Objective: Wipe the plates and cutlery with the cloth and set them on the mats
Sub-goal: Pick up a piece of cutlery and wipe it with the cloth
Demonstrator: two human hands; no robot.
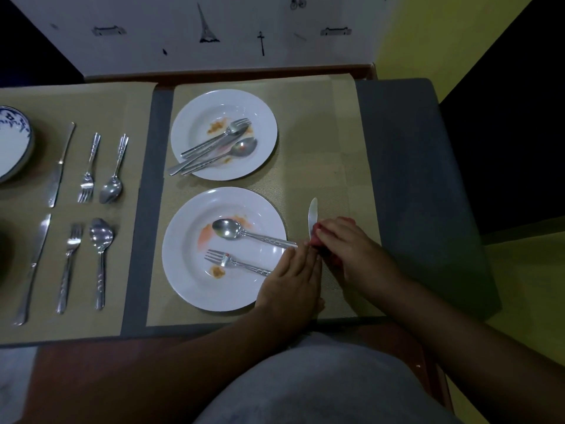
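Note:
A table knife (pixel 312 214) points away from me just right of the near white plate (pixel 183 270), with only its blade showing. My right hand (pixel 345 244) is closed on a red cloth (pixel 315 237) wrapped around the knife's middle. My left hand (pixel 293 276) lies over the plate's right rim, fingertips meeting the cloth where the handle is hidden. The near plate has orange smears, and a spoon (pixel 227 229) and fork (pixel 235 262) lie on it. The far white plate (pixel 266 117) is also smeared and carries a fork, knife and spoon (pixel 214 149).
Both plates sit on a tan mat (pixel 321 142). The left mat (pixel 134 117) holds two rows of knife, fork and spoon (pixel 101 255), plus a blue-patterned plate (pixel 12 142) at the left edge. Grey table surface (pixel 412 179) lies to the right; a wall stands behind.

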